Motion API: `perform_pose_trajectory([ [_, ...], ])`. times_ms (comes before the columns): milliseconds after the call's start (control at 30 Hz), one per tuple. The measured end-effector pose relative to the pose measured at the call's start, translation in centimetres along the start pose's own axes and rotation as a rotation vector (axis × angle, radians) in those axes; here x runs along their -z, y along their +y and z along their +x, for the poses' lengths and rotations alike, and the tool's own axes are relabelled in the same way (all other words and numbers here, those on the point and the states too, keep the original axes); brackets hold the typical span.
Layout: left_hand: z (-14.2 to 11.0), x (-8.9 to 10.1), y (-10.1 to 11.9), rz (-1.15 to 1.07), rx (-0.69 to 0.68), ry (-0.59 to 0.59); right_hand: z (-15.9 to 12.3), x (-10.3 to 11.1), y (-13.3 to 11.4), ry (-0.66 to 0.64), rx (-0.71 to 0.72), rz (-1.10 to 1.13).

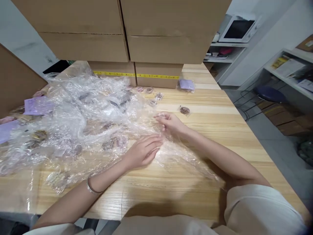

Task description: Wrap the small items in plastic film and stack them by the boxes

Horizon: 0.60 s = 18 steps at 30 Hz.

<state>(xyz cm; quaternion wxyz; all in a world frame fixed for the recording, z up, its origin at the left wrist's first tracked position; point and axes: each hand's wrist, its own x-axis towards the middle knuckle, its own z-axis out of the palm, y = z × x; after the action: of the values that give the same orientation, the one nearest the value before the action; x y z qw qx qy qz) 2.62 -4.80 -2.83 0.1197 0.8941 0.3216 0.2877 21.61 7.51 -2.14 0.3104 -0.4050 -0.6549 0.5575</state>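
Note:
My right hand point(171, 123) pinches a thin, transparent plastic bag point(181, 153), which spreads over the wooden table. Its thumb and index finger are pressed together at the bag's upper part. Just left of it and nearer to me, my left hand point(144, 150) lies with stretched fingers on the film, palm down. A bangle point(91, 186) circles the left wrist. To the left, a big crumpled heap of plastic film point(97, 104) covers part of the table. Small wrapped items show through it, partly hidden. One brown wrapped item point(185, 110) sits beyond my right hand.
Large cardboard boxes point(156, 49) are stacked at the table's back, with yellow tape point(156, 76) on the lower ones. Lilac packets point(186, 85) lie beside the boxes and at the left. Right of the table point(220, 124) are a stool point(270, 94), shelves and a microwave point(238, 29).

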Motion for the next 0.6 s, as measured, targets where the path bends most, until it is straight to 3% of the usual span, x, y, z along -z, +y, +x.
perform_pose_trajectory([
  [67, 0.1, 0.3, -0.4, 0.065, 0.092, 0.139, -1.3, 1.4, -0.5, 0.128, 0.026, 0.03],
  [167, 0.2, 1.0, -2.1, 0.163, 0.413, 0.238, -3.7, 3.6, -1.1, 0.291, 0.06, 0.057],
  [267, 0.2, 1.8, -4.5, 0.109, 0.696, 0.267, -6.4, 5.0, -1.1, 0.349, 0.035, 0.041],
  [333, 0.1, 2.6, -5.8, 0.066, 0.774, 0.335, -8.1, 5.5, -0.8, 0.377, -0.005, 0.006],
  [400, 0.0, 3.4, -6.3, 0.131, 0.771, 0.401, -9.4, 6.0, -0.3, 0.415, -0.032, -0.031],
  [467, 0.1, 4.1, -5.7, 0.297, 0.692, 0.362, -10.0, 6.8, 0.4, 0.473, -0.033, -0.063],
  [533, 0.3, 4.6, -4.5, 0.438, 0.496, 0.153, -10.0, 7.9, 1.0, 0.519, -0.043, -0.095],
  [600, 0.4, 4.6, -3.0, 0.478, 0.272, -0.13, -9.5, 9.2, 1.4, 0.521, -0.098, -0.117],
])
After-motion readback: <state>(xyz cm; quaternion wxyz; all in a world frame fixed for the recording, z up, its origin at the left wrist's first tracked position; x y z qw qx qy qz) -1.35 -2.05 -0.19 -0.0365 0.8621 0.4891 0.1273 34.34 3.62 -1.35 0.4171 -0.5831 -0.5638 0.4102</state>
